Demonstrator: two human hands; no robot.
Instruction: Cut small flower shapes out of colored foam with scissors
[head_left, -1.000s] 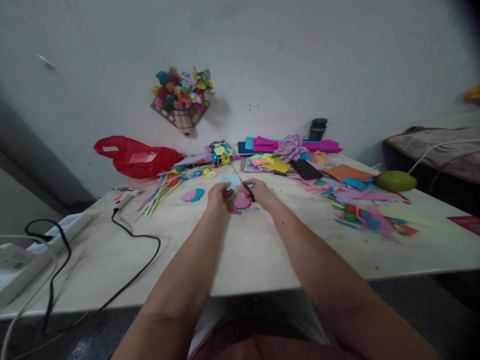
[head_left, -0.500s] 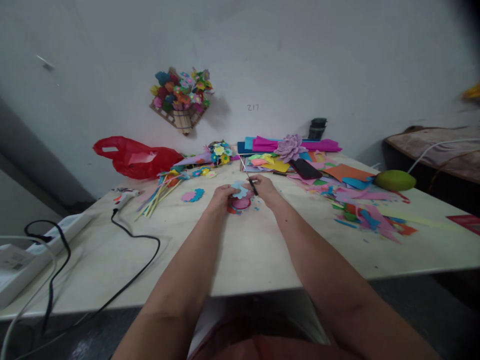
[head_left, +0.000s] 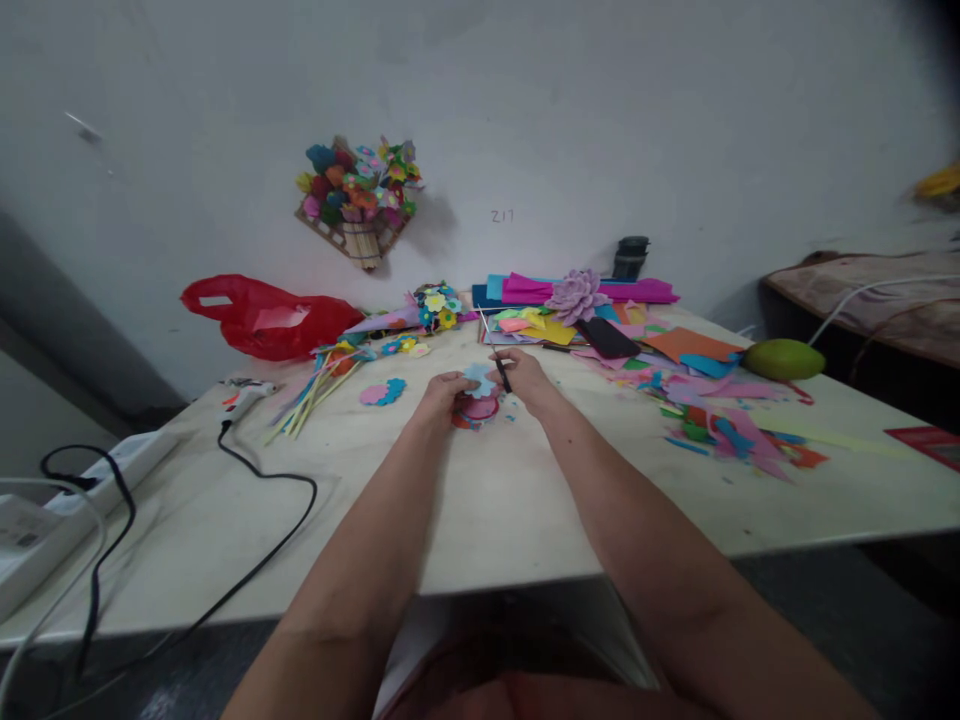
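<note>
A light blue scalloped paper piece (head_left: 478, 380) is pinched in my left hand (head_left: 445, 390). My right hand (head_left: 523, 376) is closed on scissors (head_left: 501, 370) with dark handles, their thin blades pointing up and away. Just below the light blue piece lie pink and red round pieces (head_left: 480, 407) and small blue scraps on the table (head_left: 502, 500). To the left of my left hand rest a pink scalloped piece (head_left: 374, 394) and a blue one (head_left: 393, 390), overlapping.
A red plastic bag (head_left: 274, 325), paper strips (head_left: 311, 395), a glue gun (head_left: 244, 400) with a black cord and a power strip (head_left: 67, 515) are on the left. On the right lie paper scraps (head_left: 742, 430), a dark phone (head_left: 607, 338) and a green fruit (head_left: 784, 359).
The whole view has shifted slightly, so things appear a little further left. Both hands keep their holds on the light blue piece and the scissors.
</note>
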